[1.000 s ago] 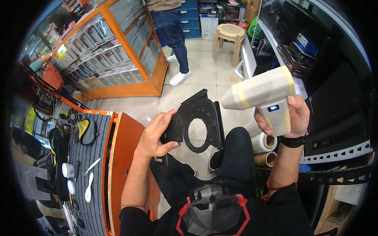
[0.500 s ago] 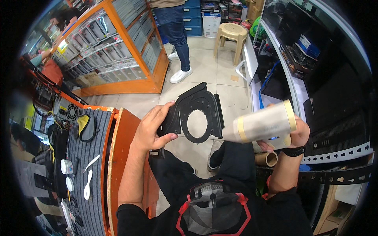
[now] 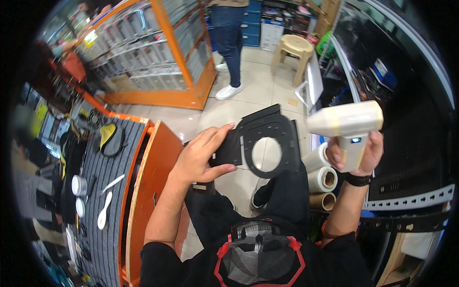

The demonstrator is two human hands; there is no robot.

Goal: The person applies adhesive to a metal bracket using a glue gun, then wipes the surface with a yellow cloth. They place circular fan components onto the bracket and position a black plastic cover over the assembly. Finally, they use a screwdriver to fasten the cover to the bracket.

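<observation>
My left hand (image 3: 203,154) grips a flat black plastic fan housing (image 3: 288,143) by its left side, fingers over the top and thumb along the near edge. A large round opening in the housing shows the floor tiles through it. To the right, my right hand (image 3: 364,155) is wrapped round the handle of a cream handheld air blower (image 3: 346,118). Its nozzle points left toward the housing, apart from it. A small lit display shows on the blower near the top of the grip.
An orange-edged workbench with a striped grey mat (image 3: 114,170) is at left, bearing a white brush (image 3: 104,210) and a small white jar (image 3: 79,185). Wrapped rolls (image 3: 322,179) stand by my right forearm. A person in jeans (image 3: 228,45) and a beige stool (image 3: 292,50) are ahead.
The blower has risen and tilted more upright, its nozzle farther from the housing. The housing sits farther right in view and is turned slightly. The whole view has shifted.
</observation>
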